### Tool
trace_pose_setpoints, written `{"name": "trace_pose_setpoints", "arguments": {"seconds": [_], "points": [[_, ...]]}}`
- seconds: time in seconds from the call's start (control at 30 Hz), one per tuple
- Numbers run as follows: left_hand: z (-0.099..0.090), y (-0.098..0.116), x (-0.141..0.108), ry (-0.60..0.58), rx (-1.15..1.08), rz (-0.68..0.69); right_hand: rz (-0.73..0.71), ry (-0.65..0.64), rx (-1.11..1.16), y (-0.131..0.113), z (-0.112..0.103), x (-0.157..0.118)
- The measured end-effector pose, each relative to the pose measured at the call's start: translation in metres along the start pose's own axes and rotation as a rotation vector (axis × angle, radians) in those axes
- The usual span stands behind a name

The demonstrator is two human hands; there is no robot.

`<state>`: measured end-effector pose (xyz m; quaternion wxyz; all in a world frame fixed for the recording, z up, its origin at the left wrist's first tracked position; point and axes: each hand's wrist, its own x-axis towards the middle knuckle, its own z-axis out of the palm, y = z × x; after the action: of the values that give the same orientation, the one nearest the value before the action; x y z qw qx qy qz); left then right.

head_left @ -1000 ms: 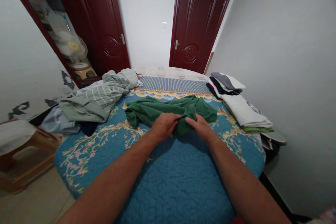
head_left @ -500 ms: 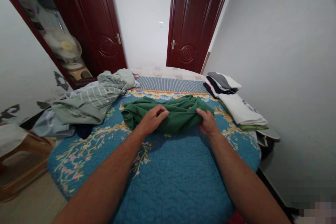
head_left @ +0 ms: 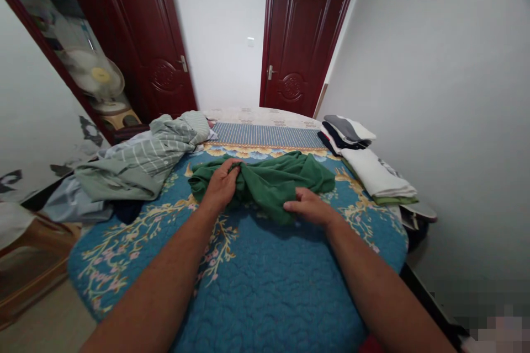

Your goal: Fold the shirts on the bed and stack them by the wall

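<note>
A crumpled green garment (head_left: 277, 179) lies bunched across the middle of the table; its kind does not show. My left hand (head_left: 223, 179) is closed on the cloth toward its left part, pinching a gathered fold between thumb and fingers. At the garment's near right edge, my right hand (head_left: 309, 205) has its thumb and fingers around the cloth, partly smeared by motion. Between the two hands the fabric hangs in slanting folds.
A blue flowered quilted cover (head_left: 273, 287) lies over the table. On the left is a loose heap of clothes (head_left: 144, 154), some striped. Folded clothes (head_left: 348, 132) are stacked at the back right, with a folded white garment (head_left: 372, 168) in front. A wooden stool (head_left: 45, 242) stands left.
My left hand has moved left and a little up, gathering the cloth. My right hand has come left and lower, from the right end to the near edge. The view has shifted slightly.
</note>
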<state>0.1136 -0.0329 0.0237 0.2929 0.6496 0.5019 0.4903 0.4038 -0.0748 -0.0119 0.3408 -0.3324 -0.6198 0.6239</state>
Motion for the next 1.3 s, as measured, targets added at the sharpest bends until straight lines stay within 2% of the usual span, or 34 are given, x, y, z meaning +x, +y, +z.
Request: {"name": "trace_pose_setpoints", "arguments": {"seconds": [0.07, 0.1, 0.2, 0.3, 0.33, 0.37, 0.4, 0.47, 0.5, 0.53, 0.57, 0.6, 0.67, 0.73, 0.87, 0.93, 0.97, 1.03, 1.13, 1.23, 1.3], "points": [[-0.003, 0.002, -0.001, -0.031, -0.072, -0.024, 0.079, -0.202, -0.051, 0.003, 0.014, 0.003], [-0.003, 0.004, -0.002, -0.058, -0.087, -0.022, 0.095, -0.255, -0.057, 0.004, 0.019, 0.005], [0.0, 0.01, -0.005, -0.132, 0.001, 0.014, 0.077, -0.298, -0.048, 0.002, 0.027, 0.008], [0.006, 0.014, -0.008, -0.03, 0.176, 0.003, 0.046, -0.288, -0.101, -0.004, 0.019, 0.006], [0.008, 0.015, -0.009, 0.007, 0.201, 0.005, 0.025, -0.212, -0.146, -0.006, 0.013, 0.005], [0.008, 0.014, -0.009, 0.015, 0.197, 0.02, -0.014, -0.07, -0.211, -0.007, 0.005, 0.004], [0.007, 0.014, -0.009, -0.009, 0.158, 0.045, -0.072, 0.133, -0.297, -0.007, -0.003, 0.003], [0.002, 0.013, -0.009, -0.115, -0.021, 0.085, -0.22, 0.622, -0.529, -0.005, -0.024, 0.003], [0.0, 0.012, -0.01, -0.171, -0.15, 0.088, -0.279, 0.834, -0.658, -0.002, -0.035, 0.004], [-0.003, 0.012, -0.01, -0.221, -0.291, 0.077, -0.305, 0.989, -0.777, 0.001, -0.046, 0.005], [-0.007, 0.013, -0.01, -0.263, -0.429, 0.055, -0.289, 1.08, -0.871, 0.006, -0.057, 0.006], [-0.01, 0.014, -0.01, -0.289, -0.551, 0.028, -0.232, 1.11, -0.93, 0.01, -0.067, 0.006], [-0.021, 0.016, -0.007, -0.267, -0.726, -0.007, -0.074, 1.084, -0.945, 0.017, -0.081, 0.008], [-0.036, 0.017, -0.003, -0.133, -0.833, 0.009, 0.012, 1.061, -0.876, 0.02, -0.088, 0.009], [-0.077, 0.009, 0.012, 0.306, -0.928, 0.123, -0.116, 1.034, -0.643, 0.012, -0.075, 0.011], [-0.09, 0.001, 0.019, 0.48, -0.913, 0.124, -0.201, 0.922, -0.573, 0.008, -0.057, 0.011], [-0.093, -0.002, 0.02, 0.517, -0.899, 0.11, -0.245, 0.849, -0.569, 0.007, -0.046, 0.011], [-0.091, -0.005, 0.021, 0.464, -0.864, 0.082, -0.348, 0.705, -0.597, 0.005, -0.022, 0.011], [-0.072, 0.003, 0.014, 0.183, -0.696, 0.046, -0.518, 0.547, -0.7, 0.003, 0.011, 0.013], [-0.044, 0.018, 0.001, -0.11, -0.283, 0.031, -0.633, 0.461, -0.83, 0.002, 0.032, 0.018], [-0.022, 0.025, -0.008, -0.275, -0.007, 0.091, -0.678, 0.435, -0.891, 0.002, 0.039, 0.02]]}}
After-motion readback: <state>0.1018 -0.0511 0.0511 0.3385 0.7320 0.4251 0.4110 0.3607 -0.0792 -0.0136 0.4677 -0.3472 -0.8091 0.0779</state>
